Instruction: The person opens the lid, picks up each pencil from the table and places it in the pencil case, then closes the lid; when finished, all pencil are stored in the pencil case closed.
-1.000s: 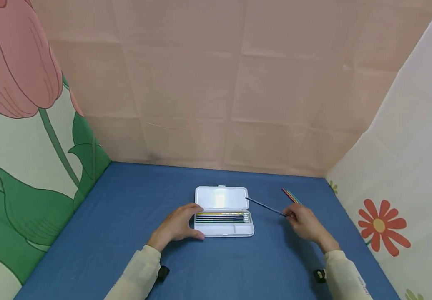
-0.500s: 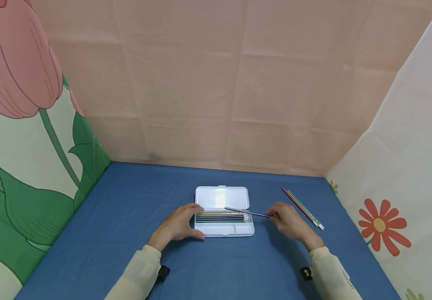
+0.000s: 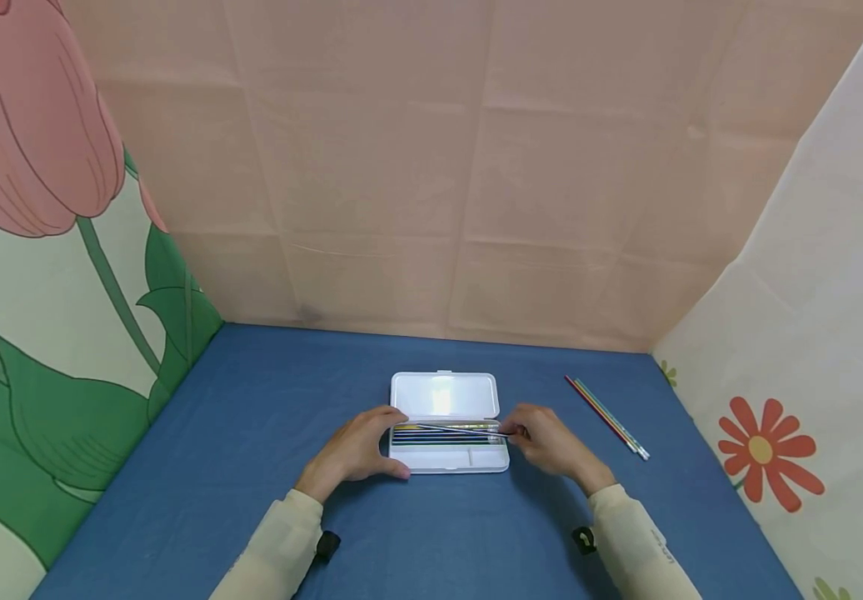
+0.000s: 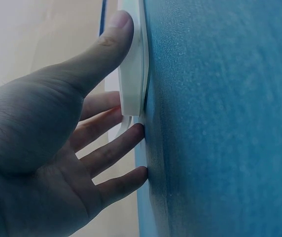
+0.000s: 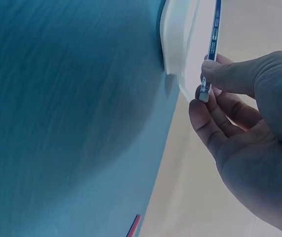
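Note:
A white pencil case (image 3: 431, 460) lies on the blue cloth with its lid (image 3: 416, 396) folded back, away from me. Several pencils (image 3: 431, 442) fill the rear compartment of its base. My left hand (image 3: 352, 446) holds the case's left end, thumb at the near side and fingers at the far side; the left wrist view shows the thumb against the case wall (image 4: 133, 84). At the right end, my right hand (image 3: 551, 442) pinches a dark blue pencil (image 5: 214, 37) near its white eraser. That pencil slants over the others in the compartment.
Loose coloured pencils (image 3: 607, 418), red, yellow and green-blue among them, lie side by side on the blue cloth (image 3: 431, 542) to the right of the case. A tan sheet (image 3: 476, 208) stands behind, with flower-printed sheets at both sides.
My right hand has moved left with the dark blue pencil, from beside the loose pencils to over the case's compartment. The left hand has stayed at the case's left end.

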`<move>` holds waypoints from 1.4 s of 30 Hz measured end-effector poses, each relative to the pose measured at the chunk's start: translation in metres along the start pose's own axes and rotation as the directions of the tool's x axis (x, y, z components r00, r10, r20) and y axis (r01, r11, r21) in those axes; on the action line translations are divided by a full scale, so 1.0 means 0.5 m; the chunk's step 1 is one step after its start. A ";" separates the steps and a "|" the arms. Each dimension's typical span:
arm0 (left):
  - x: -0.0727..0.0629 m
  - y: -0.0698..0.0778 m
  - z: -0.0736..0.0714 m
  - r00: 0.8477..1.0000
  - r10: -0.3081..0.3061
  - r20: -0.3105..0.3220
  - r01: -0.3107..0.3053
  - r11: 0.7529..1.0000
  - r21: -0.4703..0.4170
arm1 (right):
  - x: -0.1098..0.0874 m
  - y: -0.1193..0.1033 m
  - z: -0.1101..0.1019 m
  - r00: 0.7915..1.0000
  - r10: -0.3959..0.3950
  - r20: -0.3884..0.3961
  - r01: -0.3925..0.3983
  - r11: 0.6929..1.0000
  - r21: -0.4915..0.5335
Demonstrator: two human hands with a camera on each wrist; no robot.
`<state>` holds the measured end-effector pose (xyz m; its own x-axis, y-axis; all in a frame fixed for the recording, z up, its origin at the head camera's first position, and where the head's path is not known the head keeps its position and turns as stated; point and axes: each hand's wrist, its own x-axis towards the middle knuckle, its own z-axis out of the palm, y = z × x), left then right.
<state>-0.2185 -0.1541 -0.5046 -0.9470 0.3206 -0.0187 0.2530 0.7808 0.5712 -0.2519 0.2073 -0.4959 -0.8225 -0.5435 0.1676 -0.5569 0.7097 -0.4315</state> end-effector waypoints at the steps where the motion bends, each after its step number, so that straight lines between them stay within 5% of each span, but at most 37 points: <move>1: 0.000 0.000 0.000 1.000 0.000 0.000 0.000 1.000 0.000 | 0.003 -0.002 0.002 1.000 -0.003 0.005 0.003 1.000 0.003; 42: 0.000 0.002 -0.001 1.000 -0.014 0.002 0.014 1.000 0.000 | 0.054 -0.037 0.045 0.993 -0.004 0.122 -0.001 0.999 0.041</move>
<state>-0.2183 -0.1538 -0.5036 -0.9500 0.3108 -0.0288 0.2397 0.7855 0.5705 -0.2612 0.1695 -0.5035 -0.8000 -0.5969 0.0604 -0.5510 0.6910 -0.4679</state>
